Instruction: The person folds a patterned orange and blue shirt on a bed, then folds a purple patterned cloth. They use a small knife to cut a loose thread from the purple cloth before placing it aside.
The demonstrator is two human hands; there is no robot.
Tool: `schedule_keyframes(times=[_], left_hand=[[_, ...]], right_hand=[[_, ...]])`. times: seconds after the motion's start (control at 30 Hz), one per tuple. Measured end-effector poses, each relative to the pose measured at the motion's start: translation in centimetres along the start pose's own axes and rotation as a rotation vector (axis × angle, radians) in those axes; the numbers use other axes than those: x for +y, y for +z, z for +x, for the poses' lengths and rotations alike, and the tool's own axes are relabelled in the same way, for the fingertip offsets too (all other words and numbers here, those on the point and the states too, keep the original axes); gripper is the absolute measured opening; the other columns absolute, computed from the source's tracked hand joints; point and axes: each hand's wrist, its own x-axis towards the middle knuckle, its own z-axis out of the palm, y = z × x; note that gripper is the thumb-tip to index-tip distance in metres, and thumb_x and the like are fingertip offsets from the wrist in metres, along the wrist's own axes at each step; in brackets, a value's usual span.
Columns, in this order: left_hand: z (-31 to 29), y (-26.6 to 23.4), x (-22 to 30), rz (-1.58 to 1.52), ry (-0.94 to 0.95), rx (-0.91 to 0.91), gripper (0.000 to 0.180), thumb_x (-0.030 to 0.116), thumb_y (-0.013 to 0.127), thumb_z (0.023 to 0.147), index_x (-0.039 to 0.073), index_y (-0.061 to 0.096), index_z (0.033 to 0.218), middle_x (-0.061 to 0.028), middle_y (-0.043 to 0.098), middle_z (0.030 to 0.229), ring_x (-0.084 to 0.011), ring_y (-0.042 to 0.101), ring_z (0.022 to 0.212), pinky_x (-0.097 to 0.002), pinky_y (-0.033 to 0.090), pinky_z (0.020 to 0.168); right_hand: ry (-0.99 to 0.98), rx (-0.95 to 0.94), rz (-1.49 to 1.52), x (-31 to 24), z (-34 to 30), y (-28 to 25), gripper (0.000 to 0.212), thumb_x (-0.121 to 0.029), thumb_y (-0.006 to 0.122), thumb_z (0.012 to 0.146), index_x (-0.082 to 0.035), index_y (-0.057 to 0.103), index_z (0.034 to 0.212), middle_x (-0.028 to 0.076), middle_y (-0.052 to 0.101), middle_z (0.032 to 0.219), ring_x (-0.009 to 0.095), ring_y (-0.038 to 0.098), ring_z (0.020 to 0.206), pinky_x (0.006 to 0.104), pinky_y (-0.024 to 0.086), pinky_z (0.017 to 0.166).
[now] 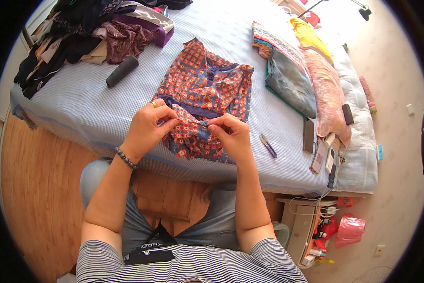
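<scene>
A red-orange patterned garment (197,85) with navy trim lies spread on the bed in front of me, its lower part bunched toward me. My left hand (153,122), with a ring and a dark bead bracelet, is closed in a pinch on a fold of its cloth. Just right of it, my right hand (230,134) pinches a small, thin dark thing (202,124) against the same cloth; its kind is too small to tell. A pair of thread snips (268,145) with dark blue handles rests on the bedspread to the right of my right hand.
Clothes are heaped (79,37) at the far left, near a black cylinder (122,71). Folded clothes (289,80), a pink pillow (323,94) and phones (318,155) with cables lie on the right. Below the bed's right corner stands a small cabinet (301,226).
</scene>
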Motion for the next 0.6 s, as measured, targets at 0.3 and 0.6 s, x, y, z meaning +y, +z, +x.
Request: schedule_keyframes(times=[0.3,0.6], left_hand=[[-0.3,2.8,0.4,-0.086,-0.049,0.111,0.012,-0.006,0.057,0.082,0.002,0.06,0.09,-0.0041,0.06,0.079,-0.0136,0.057,0.069,-0.0253,0.045,0.061],[-0.3,2.4,1.2,0.089,0.113,0.22,0.013,-0.005,0.058,0.081,0.002,0.061,0.091,-0.0099,0.06,0.083,-0.0225,0.059,0.07,-0.0308,0.048,0.062]], right_hand=[[0.132,0.031,0.178,3.7,0.6,-1.7,0.007,-0.005,0.067,0.086,0.001,0.065,0.084,-0.001,0.059,0.069,0.004,0.049,0.062,0.0218,0.041,0.055],[0.072,0.049,0.022,5.4,0.7,-2.7,0.005,-0.005,0.066,0.086,0.0,0.065,0.086,0.001,0.062,0.077,0.007,0.054,0.067,0.0233,0.044,0.061]])
